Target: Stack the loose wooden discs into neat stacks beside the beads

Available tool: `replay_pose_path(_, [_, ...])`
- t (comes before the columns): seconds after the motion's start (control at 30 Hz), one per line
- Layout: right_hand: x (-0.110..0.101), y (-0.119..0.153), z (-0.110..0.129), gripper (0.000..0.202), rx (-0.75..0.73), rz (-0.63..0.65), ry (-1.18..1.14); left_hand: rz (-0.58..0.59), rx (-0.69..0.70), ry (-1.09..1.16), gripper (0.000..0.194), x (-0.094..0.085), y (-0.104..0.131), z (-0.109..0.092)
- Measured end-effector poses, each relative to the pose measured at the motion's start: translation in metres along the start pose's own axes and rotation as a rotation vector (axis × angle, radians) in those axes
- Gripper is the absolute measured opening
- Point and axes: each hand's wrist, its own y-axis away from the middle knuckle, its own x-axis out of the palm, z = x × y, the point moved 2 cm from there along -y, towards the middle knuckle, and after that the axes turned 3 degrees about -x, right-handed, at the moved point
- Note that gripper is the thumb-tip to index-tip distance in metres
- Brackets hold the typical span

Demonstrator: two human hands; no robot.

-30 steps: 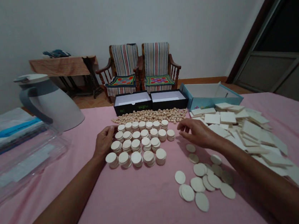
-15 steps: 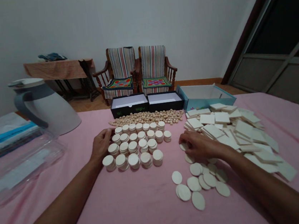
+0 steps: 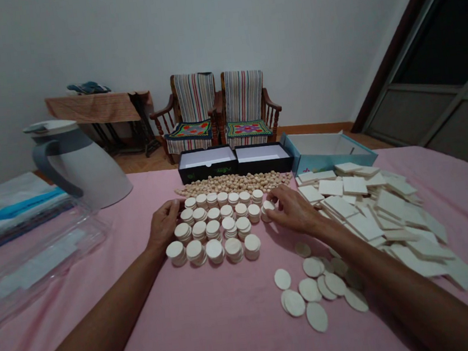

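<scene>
Several stacks of pale round discs (image 3: 215, 249) stand in four rows on the pink cloth (image 3: 216, 313). My left hand (image 3: 164, 224) rests at the left end of the rows, fingers together beside the stacks, with nothing visible in it. At the right end of the second row, my right hand (image 3: 290, 207) has its thumb and fingers round a disc (image 3: 267, 206) on the last stack. Loose discs (image 3: 316, 317) lie scattered nearer to me, below my right forearm. Small wooden beads (image 3: 235, 184) are spread behind the rows.
Square pale tiles (image 3: 366, 227) are heaped at the right. Behind the beads stand two black boxes (image 3: 209, 171) and a blue box (image 3: 333, 159). A grey-white jug (image 3: 93, 169) and a clear plastic tray (image 3: 41, 265) are at the left.
My right hand has moved left and away from me, from the loose discs to the end stack of the second row. The view has shifted slightly; my left hand stays beside the rows.
</scene>
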Motion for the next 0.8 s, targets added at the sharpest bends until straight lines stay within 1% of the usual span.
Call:
replay_pose_path(0.13, [0.002, -0.001, 0.0, 0.017, 0.011, 0.021, 0.001, -0.008, 0.001, -0.001, 0.047, 0.0, 0.001, 0.0])
replay_pose_path(0.2, [-0.004, 0.0, 0.0, 0.018, 0.021, -0.002, -0.013, -0.004, -0.01, 0.003, 0.049, 0.0, 0.001, 0.0])
replay_pose_path(0.27, [-0.015, 0.004, -0.002, 0.016, 0.028, -0.005, -0.031, 0.001, -0.018, 0.003, 0.05, 0.0, 0.001, -0.001])
replay_pose_path(0.3, [-0.021, 0.007, -0.003, 0.014, 0.03, 0.024, -0.039, 0.002, -0.018, 0.003, 0.05, 0.0, 0.001, 0.0])
replay_pose_path(0.33, [-0.027, 0.011, -0.003, 0.012, 0.033, 0.084, -0.046, 0.001, -0.014, 0.003, 0.05, 0.0, 0.001, 0.0])
replay_pose_path(0.37, [-0.032, 0.017, -0.004, 0.013, 0.03, 0.167, -0.052, 0.0, -0.009, 0.002, 0.049, 0.001, 0.0, 0.0])
replay_pose_path(0.47, [-0.041, 0.036, -0.006, 0.023, -0.033, 0.472, -0.067, 0.003, 0.0, 0.002, 0.047, 0.001, -0.001, 0.001])
replay_pose_path(0.5, [-0.042, 0.043, -0.007, 0.026, -0.053, 0.543, -0.072, 0.006, -0.001, 0.003, 0.046, 0.001, -0.001, 0.001])
replay_pose_path(0.53, [-0.042, 0.048, -0.009, 0.03, -0.067, 0.587, -0.076, 0.005, -0.004, 0.005, 0.045, 0.001, -0.001, 0.001])
replay_pose_path(0.6, [-0.039, 0.056, -0.012, 0.037, -0.072, 0.625, -0.085, -0.002, -0.016, 0.003, 0.043, 0.001, 0.0, 0.0])
replay_pose_path(0.67, [-0.035, 0.059, -0.014, 0.041, -0.082, 0.631, -0.096, -0.014, -0.028, 0.0, 0.042, 0.001, 0.002, -0.003])
replay_pose_path(0.8, [-0.028, 0.057, -0.011, 0.036, -0.119, 0.585, -0.115, -0.012, -0.029, -0.004, 0.04, 0.001, 0.006, -0.009])
